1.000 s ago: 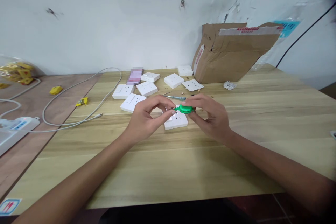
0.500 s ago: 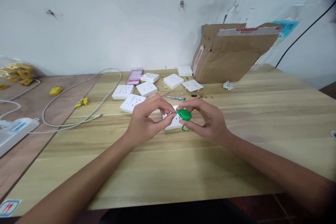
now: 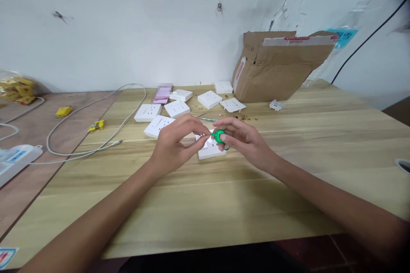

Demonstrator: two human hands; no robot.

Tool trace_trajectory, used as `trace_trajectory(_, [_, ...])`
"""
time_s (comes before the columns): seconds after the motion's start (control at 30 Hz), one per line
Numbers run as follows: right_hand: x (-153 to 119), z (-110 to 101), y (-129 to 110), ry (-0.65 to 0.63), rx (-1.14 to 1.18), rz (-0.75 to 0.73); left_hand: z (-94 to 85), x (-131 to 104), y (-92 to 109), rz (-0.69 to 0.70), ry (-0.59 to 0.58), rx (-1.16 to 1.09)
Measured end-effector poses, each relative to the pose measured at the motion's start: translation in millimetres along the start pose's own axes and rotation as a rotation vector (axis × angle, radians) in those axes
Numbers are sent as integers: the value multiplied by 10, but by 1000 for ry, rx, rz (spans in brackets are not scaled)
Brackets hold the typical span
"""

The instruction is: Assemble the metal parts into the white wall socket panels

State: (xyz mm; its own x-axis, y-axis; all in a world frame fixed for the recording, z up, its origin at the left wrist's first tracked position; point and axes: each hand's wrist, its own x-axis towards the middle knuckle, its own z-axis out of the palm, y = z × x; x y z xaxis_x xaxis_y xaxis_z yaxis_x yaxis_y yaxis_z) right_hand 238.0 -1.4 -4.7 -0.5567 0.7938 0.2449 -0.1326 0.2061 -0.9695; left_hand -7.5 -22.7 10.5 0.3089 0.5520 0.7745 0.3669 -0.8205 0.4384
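Observation:
A small shiny green object [image 3: 219, 136] is held above a white socket panel [image 3: 211, 151] at the middle of the wooden table. My right hand [image 3: 245, 140] has its thumb and fingers around the green object. A green curved piece hangs beneath that hand. On the other side, my left hand [image 3: 177, 140] pinches at the thin left end of the green object; whatever lies between those fingertips is too small to make out. Both hands hover just over the panel and hide part of it.
Several white socket panels [image 3: 147, 112], a screwdriver [image 3: 207, 119] and small metal parts lie behind the hands. A cardboard box [image 3: 275, 68] leans at the wall. On the left are a looped white cable [image 3: 86, 153], yellow pieces [image 3: 64, 111] and a power strip [image 3: 22, 158].
My right hand has turned, with its fingers now behind the green object and the thumb across its front. The green object shows a rounder side. The whole view has shifted slightly.

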Motion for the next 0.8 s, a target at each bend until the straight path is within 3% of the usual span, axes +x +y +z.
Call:
trace_trajectory(0.17, [13,-34,-10,-66,-67,52,-5,-16,-26,-114,-14,-102])
trace_trajectory(0.3, [-7,10,-67,-51,-264,7,8,-44,-57,-258,12,-198])
trace_trajectory(0.5, [9,-86,-52,46,-607,-87,-44,-14,-175,-281,70,4])
trace_trajectory(0.57, [52,-230,-21,69,-737,-118,-194,45,-277,-271,126,154])
trace_trajectory(0.67, [144,-534,19,121,-912,-130,-579,135,-494,-215,239,473])
trace_trajectory(0.8, [253,-963,38,243,-1048,-140,-1109,128,-857,-347,506,671])
